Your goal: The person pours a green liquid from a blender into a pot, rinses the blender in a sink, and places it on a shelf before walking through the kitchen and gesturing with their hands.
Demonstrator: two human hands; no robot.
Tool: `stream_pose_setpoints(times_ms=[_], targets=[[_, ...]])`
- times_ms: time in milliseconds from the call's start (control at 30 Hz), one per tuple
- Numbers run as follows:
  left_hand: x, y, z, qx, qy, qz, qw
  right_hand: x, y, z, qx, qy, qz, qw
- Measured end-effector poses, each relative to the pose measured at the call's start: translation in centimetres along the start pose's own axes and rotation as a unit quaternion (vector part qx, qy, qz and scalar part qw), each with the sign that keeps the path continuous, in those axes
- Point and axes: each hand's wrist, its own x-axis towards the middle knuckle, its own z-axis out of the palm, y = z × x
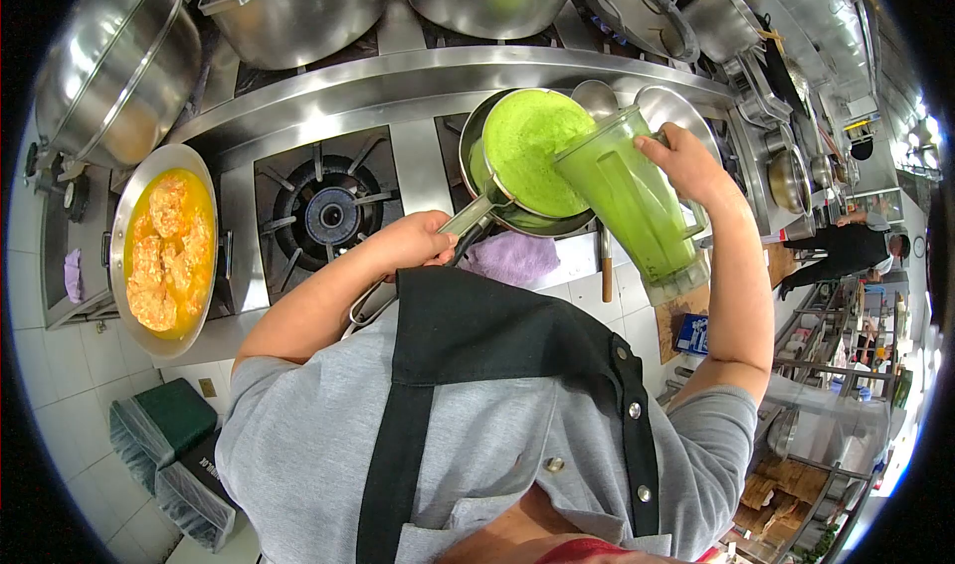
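My left hand (430, 238) is closed around the handle of a round strainer full of bright green, frothy sauce (537, 146). The strainer sits over a dark-rimmed pan (468, 146) on the stove. In my right hand (681, 164) is a clear blender jar (627, 201), gripped by its handle. The jar is tilted with its mouth at the strainer's right edge, and green liquid coats its inside. A purple cloth (512, 258) lies just below the pan, beside a ladle with a wooden handle (607, 276).
An oval pan of meat in orange liquid (164, 251) stands at the left, beside a bare burner (331, 216). Large steel pots (288, 12) line the back. Green bin (164, 415) at lower left. Another person (846, 251) stands far right near shelving.
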Motion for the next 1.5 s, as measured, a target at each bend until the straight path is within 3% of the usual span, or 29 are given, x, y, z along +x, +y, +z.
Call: stream_pose_setpoints(times_ms=[300, 600, 667, 800, 1000, 1167, 1267, 1500], targets=[[0.4, -0.5, -0.1, -0.010, -0.002, -0.012, 1.000, 0.5, 0.9, 0.4, -0.008, 0.018, -0.017, 1.000], [0.1, 0.1, 0.0, -0.012, -0.002, -0.012, 1.000, -0.6, 0.6, 0.1, 0.036, 0.015, 0.024, 0.999], [0.3, -0.2, -0.1, -0.011, -0.005, -0.004, 1.000, -1.3, 0.4, -0.3, 0.076, 0.017, 0.057, 0.995], [0.4, -0.4, -0.1, 0.003, 0.003, -0.015, 1.000, -2.0, 2.3, 1.3, 0.185, 0.078, 0.031, 0.979], [0.3, -0.3, 0.1, -0.009, 0.009, -0.019, 1.000, -4.0, 3.9, 2.8, 0.378, 0.129, 0.059, 0.915], [0.0, 0.2, 0.1, -0.011, 0.014, -0.018, 1.000, -5.9, 5.1, 4.1, 0.541, 0.192, 0.046, 0.817], [0.0, 0.2, 0.1, -0.018, -0.002, 0.003, 1.000, -7.2, 5.9, 4.9, 0.599, 0.216, 0.045, 0.770], [0.0, 0.3, 0.0, -0.010, -0.004, -0.018, 1.000, -10.2, 9.1, 9.2, 0.639, 0.286, 0.020, 0.714]])
